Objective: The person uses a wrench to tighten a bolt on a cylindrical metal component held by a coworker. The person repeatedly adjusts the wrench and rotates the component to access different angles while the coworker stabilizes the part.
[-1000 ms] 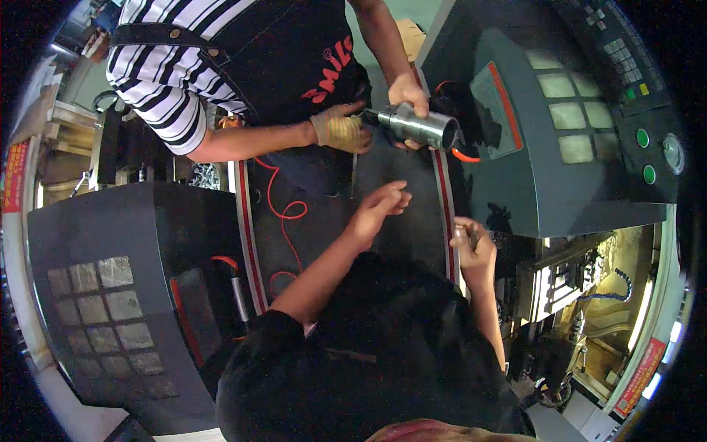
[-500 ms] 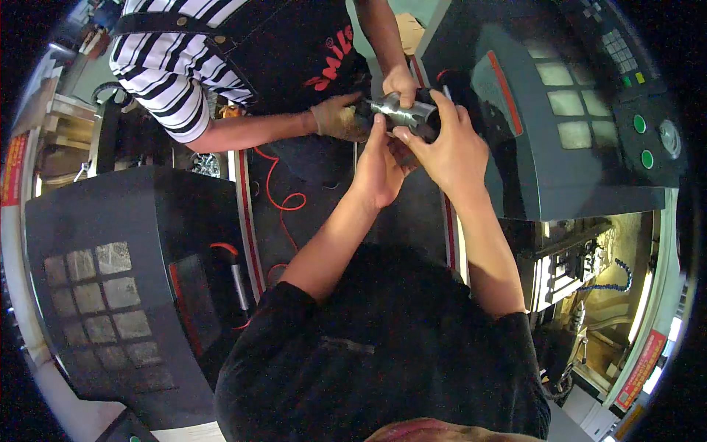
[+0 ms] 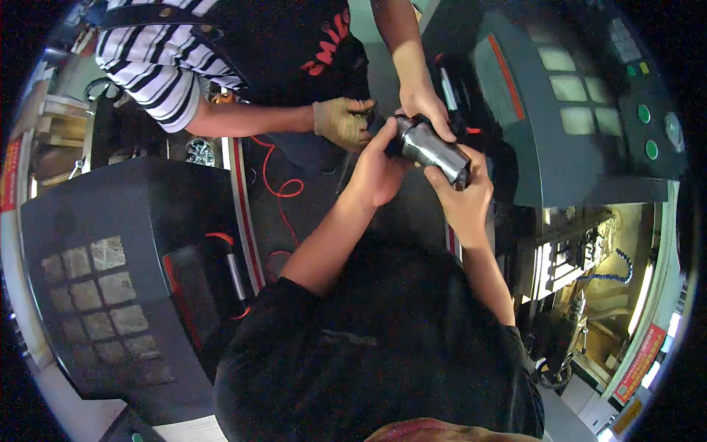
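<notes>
A shiny metal cylinder (image 3: 433,149) with dark ends is held tilted, its lower end toward the right. My right hand (image 3: 467,197) grips that lower end between thumb and fingers. At the upper left end, my left hand (image 3: 379,171) is closed around the part, its thumb along the dark collar; its other fingers are mostly hidden. A co-worker's bare hand (image 3: 425,104) reaches onto the cylinder from above. The co-worker's gloved hand (image 3: 344,123) is just left of it, closed by a dark piece I cannot make out.
The co-worker in a striped shirt and dark apron (image 3: 287,51) stands opposite. Dark machine housings with windows flank us, one at the left (image 3: 96,214) and one at the right (image 3: 530,169). A red coiled hose (image 3: 289,188) trails over the floor.
The cylinder has swung from nearly level to tilted down at the right. My right hand has moved down with its end. The co-worker's gloved hand has drawn slightly left.
</notes>
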Available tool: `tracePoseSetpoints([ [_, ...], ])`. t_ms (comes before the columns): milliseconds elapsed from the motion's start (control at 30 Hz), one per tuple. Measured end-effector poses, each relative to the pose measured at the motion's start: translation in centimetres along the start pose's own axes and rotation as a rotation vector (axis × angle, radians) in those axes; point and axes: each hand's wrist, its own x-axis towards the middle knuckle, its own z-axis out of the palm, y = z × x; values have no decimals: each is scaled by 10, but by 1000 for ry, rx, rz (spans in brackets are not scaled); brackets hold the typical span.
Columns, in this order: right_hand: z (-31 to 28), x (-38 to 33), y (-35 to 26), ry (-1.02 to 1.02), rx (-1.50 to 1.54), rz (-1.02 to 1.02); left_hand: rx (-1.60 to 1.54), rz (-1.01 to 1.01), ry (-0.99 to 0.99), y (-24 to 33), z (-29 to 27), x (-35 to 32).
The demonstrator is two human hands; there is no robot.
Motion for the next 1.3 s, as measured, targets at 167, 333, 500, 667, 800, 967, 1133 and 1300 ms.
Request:
tracePoseSetpoints([
  [167,-22,-31,23,30,354,255,39,-39,-175,-22,-7,-29],
  [333,-34,-47,40,70,571,368,58,-59,-236,-27,12,-51],
  [500,-42,-48,26,69,658,222,86,82,-320,-31,35,-59],
  [667,-42,-47,21,54,632,144,179,262,-432,-31,55,-60],
  [800,-42,-44,0,13,930,301,224,413,-535,-24,67,-59],
  [967,-38,-48,15,-74,1075,359,346,603,-495,-32,67,-55],
  [1133,-41,-50,15,-114,1207,454,368,614,-466,-42,63,-61],
  [1300,-45,-49,11,-100,1154,357,612,602,-502,-37,44,-56],
])
